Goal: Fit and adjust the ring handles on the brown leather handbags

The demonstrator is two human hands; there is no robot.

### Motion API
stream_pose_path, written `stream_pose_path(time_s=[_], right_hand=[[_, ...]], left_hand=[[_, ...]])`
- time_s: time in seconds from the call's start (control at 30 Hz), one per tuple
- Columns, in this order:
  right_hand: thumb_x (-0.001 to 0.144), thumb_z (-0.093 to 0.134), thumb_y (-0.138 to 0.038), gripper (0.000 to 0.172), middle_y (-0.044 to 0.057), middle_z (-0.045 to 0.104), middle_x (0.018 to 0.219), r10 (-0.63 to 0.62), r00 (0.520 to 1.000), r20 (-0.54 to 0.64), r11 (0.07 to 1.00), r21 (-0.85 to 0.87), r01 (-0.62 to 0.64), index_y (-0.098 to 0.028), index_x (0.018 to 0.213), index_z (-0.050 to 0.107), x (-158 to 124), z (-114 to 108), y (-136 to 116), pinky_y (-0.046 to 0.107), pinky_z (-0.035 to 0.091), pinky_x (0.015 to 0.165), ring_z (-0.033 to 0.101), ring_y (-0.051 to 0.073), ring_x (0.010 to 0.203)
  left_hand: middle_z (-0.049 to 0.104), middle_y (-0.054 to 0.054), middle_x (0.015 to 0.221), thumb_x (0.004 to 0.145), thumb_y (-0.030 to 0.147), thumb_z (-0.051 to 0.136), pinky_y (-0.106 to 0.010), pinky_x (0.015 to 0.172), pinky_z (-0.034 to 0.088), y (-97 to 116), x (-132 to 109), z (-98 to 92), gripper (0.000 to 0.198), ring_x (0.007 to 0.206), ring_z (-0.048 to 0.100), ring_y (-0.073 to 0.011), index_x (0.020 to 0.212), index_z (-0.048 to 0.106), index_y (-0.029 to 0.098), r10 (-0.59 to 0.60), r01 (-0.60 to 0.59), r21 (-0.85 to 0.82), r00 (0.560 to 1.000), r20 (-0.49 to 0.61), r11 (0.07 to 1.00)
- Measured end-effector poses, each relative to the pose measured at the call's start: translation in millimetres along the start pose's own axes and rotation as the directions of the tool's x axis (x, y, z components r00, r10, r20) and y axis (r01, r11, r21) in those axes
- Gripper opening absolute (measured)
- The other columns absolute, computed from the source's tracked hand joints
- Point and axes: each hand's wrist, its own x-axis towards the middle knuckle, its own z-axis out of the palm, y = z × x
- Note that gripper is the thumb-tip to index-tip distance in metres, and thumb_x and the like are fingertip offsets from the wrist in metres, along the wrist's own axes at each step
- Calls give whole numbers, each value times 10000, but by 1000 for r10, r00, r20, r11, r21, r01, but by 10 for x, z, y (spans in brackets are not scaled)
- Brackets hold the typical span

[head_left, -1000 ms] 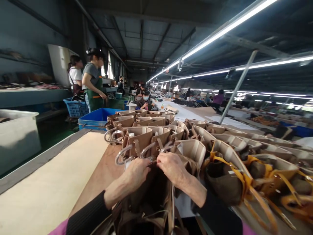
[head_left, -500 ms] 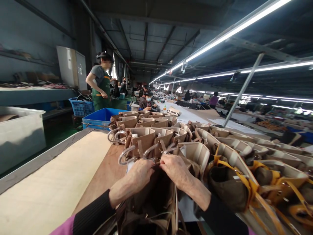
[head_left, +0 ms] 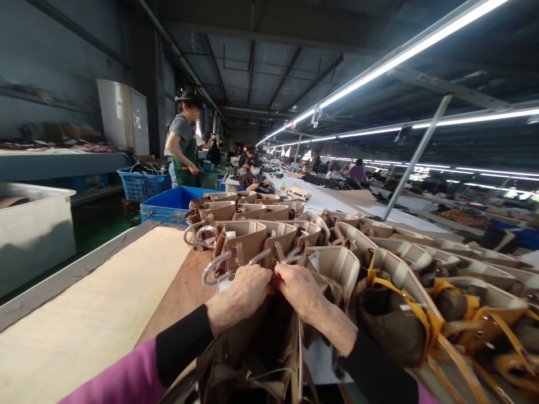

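An open brown handbag (head_left: 269, 348) stands right in front of me, its inside dark. My left hand (head_left: 245, 294) is closed at the bag's far upper edge, fingers pinched together. Almost touching it, my right hand (head_left: 301, 290) is closed on the same edge. The fingertips meet there, and any small part between them is hidden. Just beyond the hands are tan handbags (head_left: 246, 238) with curved handles (head_left: 215, 268) in clear wrapping. Close to the right wrist stands another open bag (head_left: 334, 264) with a pale lining.
Rows of bags with yellow straps (head_left: 421, 314) fill the right side. A pale board (head_left: 96, 275) lies on the table at left. Beyond are a blue bin (head_left: 166, 207), a blue basket (head_left: 143, 184) and a white tub (head_left: 37, 241). A person in a green apron (head_left: 187, 160) stands behind.
My left hand has moved right, closing the gap to my right hand, and its sleeve shows more. The person in the apron has shifted right.
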Motion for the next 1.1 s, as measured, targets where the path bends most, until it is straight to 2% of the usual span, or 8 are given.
stream_pose_path(time_s=[0.07, 0.17, 0.3, 0.4, 0.53, 0.67, 0.9, 1.1], right_hand=[[746, 604, -133, 107, -16, 626, 738, 38, 999, -3, 997, 73, -37, -205, 808, 555, -35, -7, 35, 256, 345, 620, 572, 159, 713], [705, 647, -134, 301, -22, 661, 862, 58, 998, 33, 981, 183, -63, -211, 985, 566, -102, -24, 92, 236, 391, 657, 596, 154, 790], [753, 587, -124, 171, -36, 675, 798, 34, 996, 80, 965, 257, -53, -225, 863, 669, -148, -76, 85, 239, 402, 667, 604, 151, 765], [786, 578, -152, 183, -49, 686, 789, 31, 998, 63, 967, 252, -46, -263, 844, 711, -150, -116, 46, 247, 398, 707, 605, 152, 787], [825, 579, -194, 187, -46, 702, 828, 36, 999, 30, 984, 171, -41, -293, 892, 723, -144, -115, 39, 250, 397, 730, 613, 154, 811], [840, 578, -201, 161, -10, 706, 822, 27, 999, 29, 999, 29, -28, -268, 864, 723, -125, -102, 31, 259, 401, 725, 623, 172, 812], [841, 561, -182, 170, 64, 702, 757, 13, 997, 74, 973, -232, 4, -214, 764, 710, -80, -134, -32, 295, 387, 619, 646, 236, 752], [852, 543, -207, 182, 42, 705, 753, -43, 996, 83, 952, -298, 66, -226, 754, 695, -44, -93, -11, 278, 373, 598, 652, 207, 734]], left_hand=[[702, -96, 913, 865, 251, 470, -332, 782, 488, 9, 9, -19, 228, 903, 658, -263, 890, 685, 179, 19, -19, 2, 1000, 2, 1000], [703, -96, 904, 867, 243, 466, -336, 794, 484, 6, -20, -48, 238, 914, 655, -268, 921, 689, 182, 24, -24, -5, 1000, -5, 1000], [704, -89, 904, 863, 254, 478, -322, 781, 482, -51, -13, -24, 240, 912, 655, -264, 944, 694, 190, 24, -24, -35, 1000, -11, 999], [703, -70, 864, 862, 265, 485, -298, 752, 478, -130, 35, 34, 223, 865, 662, -246, 917, 690, 195, 42, -43, -58, 999, -22, 997], [693, -60, 798, 874, 287, 481, -273, 703, 474, -172, 63, 56, 222, 796, 666, -228, 856, 679, 187, 75, -77, -58, 996, -37, 995], [697, -74, 823, 902, 295, 456, -276, 715, 486, -99, 39, 4, 257, 822, 669, -231, 847, 676, 176, 58, -58, -11, 998, -1, 998], [704, -107, 897, 914, 296, 445, -332, 770, 508, -34, 43, -14, 270, 886, 668, -269, 883, 676, 161, 46, -47, 22, 998, 32, 999], [697, -82, 883, 873, 360, 507, -367, 766, 507, -68, 7, 7, 236, 867, 662, -275, 892, 661, 182, 42, -42, 3, 998, -46, 999]])
